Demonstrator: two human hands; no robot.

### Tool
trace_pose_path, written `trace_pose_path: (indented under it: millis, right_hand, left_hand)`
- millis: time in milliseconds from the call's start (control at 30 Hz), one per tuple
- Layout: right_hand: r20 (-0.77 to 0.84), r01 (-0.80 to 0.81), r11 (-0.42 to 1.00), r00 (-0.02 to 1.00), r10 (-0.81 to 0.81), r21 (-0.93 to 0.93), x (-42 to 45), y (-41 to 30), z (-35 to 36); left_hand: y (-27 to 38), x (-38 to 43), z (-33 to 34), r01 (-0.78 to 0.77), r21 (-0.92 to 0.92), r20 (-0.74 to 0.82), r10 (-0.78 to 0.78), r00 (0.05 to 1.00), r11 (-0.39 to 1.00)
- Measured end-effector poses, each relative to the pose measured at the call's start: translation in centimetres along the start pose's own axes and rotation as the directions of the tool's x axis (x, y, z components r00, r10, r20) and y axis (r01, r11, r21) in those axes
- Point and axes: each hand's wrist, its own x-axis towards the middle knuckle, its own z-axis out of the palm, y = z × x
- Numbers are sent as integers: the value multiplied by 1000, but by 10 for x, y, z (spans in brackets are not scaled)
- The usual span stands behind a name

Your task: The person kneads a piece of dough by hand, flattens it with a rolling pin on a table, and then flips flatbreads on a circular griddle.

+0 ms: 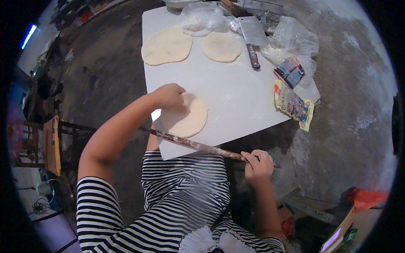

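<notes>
My right hand (259, 166) grips one end of a long, thin wooden rolling pin (196, 145) dusted with flour. The pin slants across the near edge of the white tabletop (227, 95), just in front of a round, flat sheet of dough (186, 121). Over the far left part of that dough is my left hand (170, 97); its fingers are blurred and partly hidden, so whether they pinch anything is unclear. Farther back lie a larger oval dough sheet (167, 46) on the left and a smaller round one (221, 47) beside it.
A cleaver (253, 31) lies at the back, handle towards me. Clear plastic bags (202, 17) sit along the far edge. On the right are more plastic (295, 34), a dark packet (290, 72) and a yellow packet (294, 104) overhanging the edge. A wooden chair (52, 145) stands left.
</notes>
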Motion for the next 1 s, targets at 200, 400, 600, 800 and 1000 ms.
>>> trace_pose_path:
  millis: [200,400,600,800,1000]
  right_hand:
    - [-126,-165,983,977,174,80,-47,17,3]
    - [-75,-175,979,980,183,107,-52,15,-10]
    - [-26,-200,977,979,202,73,-57,23,-2]
    - [15,-295,955,955,295,41,-41,27,0]
    - [-156,-227,966,957,245,126,-70,50,5]
  left_hand:
    - [94,7,-5,-382,27,198,369,908,924]
    - [104,134,40,-236,-198,10,243,970,951]
    - [8,127,20,10,-601,-250,-200,947,799]
    - [9,61,-4,150,-369,-373,-294,880,917]
    - [10,89,-21,-180,159,-319,223,921,971]
